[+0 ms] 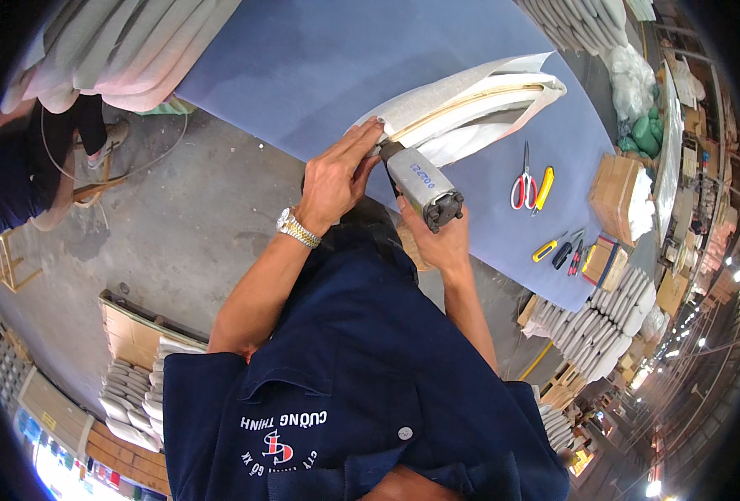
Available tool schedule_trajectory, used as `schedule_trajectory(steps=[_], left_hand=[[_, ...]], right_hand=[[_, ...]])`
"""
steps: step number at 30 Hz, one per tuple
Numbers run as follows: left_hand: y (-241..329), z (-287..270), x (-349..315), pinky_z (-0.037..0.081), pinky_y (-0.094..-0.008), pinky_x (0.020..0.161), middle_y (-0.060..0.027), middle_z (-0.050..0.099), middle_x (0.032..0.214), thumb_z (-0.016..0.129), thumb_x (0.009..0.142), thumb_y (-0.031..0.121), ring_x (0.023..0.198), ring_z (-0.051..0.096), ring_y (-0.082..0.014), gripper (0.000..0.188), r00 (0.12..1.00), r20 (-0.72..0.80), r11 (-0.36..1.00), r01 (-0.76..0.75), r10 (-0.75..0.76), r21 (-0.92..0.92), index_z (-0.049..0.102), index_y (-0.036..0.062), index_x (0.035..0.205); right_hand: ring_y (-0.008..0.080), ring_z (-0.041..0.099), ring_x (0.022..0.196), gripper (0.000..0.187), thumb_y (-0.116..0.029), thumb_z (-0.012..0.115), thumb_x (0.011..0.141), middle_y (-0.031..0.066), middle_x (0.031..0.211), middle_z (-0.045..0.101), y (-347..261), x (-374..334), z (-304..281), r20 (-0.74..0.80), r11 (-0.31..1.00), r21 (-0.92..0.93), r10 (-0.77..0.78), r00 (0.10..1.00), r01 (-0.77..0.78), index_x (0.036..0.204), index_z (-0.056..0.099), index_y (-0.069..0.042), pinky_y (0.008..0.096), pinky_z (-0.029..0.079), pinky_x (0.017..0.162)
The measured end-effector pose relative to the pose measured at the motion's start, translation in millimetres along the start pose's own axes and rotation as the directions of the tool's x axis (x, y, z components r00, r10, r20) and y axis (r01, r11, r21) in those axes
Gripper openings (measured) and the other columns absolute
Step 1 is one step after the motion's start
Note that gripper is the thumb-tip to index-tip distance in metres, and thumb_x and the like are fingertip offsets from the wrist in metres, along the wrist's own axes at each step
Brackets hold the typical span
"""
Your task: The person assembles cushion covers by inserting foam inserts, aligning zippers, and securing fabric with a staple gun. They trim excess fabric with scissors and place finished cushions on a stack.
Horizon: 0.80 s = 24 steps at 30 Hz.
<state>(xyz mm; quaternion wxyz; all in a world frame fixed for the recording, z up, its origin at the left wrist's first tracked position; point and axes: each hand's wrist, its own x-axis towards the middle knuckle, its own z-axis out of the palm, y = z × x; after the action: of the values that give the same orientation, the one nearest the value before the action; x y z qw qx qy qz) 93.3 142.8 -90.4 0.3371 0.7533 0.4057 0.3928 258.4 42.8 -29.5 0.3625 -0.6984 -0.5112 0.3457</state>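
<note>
A curved seat pad (pixel 462 113) lies on the blue-covered table (pixel 328 75), its pale fabric standing up around a white padded edge and a thin wood-coloured strip. At the pad's near end, my left hand (pixel 337 177) pinches the fabric corner between its fingers; a metal watch is on that wrist. My right hand (pixel 438 242) is wrapped around the handle of a grey staple gun (pixel 423 181), partly hidden under the tool's body. The gun's nose meets the pad's near end, close to my left fingertips. Whether it touches the fabric cannot be made out.
Red-handled scissors (pixel 524 190) and a yellow utility knife (pixel 545 187) lie right of the pad. Several screwdrivers (pixel 545 250) and a small box (pixel 605 264) sit near the table's right corner, below a cardboard box (pixel 615 196). Stacked pads (pixel 136 50) stand far left, near another person (pixel 32 167).
</note>
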Motion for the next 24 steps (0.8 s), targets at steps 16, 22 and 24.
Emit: schedule_trajectory(steps=[16, 22, 24], left_hand=[[-0.1, 7.7, -17.5, 0.053, -0.0395, 0.107, -0.0156, 0.065, 0.140, 0.073, 0.083, -0.007, 0.132, 0.060, -0.0337, 0.051, 0.998, 0.001, 0.997, 0.070, -0.070, -0.044, 0.068, 0.0040, 0.133], [0.7, 11.4, -17.2, 0.053, -0.0395, 0.107, -0.0146, 0.065, 0.140, 0.075, 0.083, -0.005, 0.134, 0.059, -0.0325, 0.055, 0.995, -0.021, 0.995, 0.095, -0.095, -0.014, 0.066, 0.0060, 0.136], [1.9, 12.7, -18.0, 0.054, -0.0390, 0.106, -0.0138, 0.065, 0.140, 0.077, 0.083, -0.001, 0.133, 0.060, -0.0315, 0.056, 0.995, -0.050, 0.996, 0.088, -0.088, 0.002, 0.065, 0.0072, 0.137]], right_hand=[[0.0407, 0.073, 0.098, 0.045, -0.008, 0.077, 0.081, 0.0225, 0.103, 0.074, 7.5, 4.9, -11.0, 0.197, 0.997, -0.080, 0.036, 0.980, -0.021, 0.124, 0.065, 0.002, 0.0405, 0.057, 0.085], [0.0373, 0.074, 0.095, 0.039, -0.009, 0.079, 0.082, 0.0217, 0.100, 0.074, 21.1, -1.5, -2.7, 0.120, 0.997, -0.062, 0.044, 0.992, -0.037, 0.117, 0.066, 0.002, 0.0386, 0.056, 0.082], [0.0326, 0.075, 0.092, 0.036, -0.011, 0.080, 0.083, 0.0197, 0.099, 0.074, 13.0, -3.0, -4.3, 0.096, 0.994, -0.029, 0.107, 0.990, -0.104, 0.113, 0.066, 0.002, 0.0360, 0.056, 0.080]])
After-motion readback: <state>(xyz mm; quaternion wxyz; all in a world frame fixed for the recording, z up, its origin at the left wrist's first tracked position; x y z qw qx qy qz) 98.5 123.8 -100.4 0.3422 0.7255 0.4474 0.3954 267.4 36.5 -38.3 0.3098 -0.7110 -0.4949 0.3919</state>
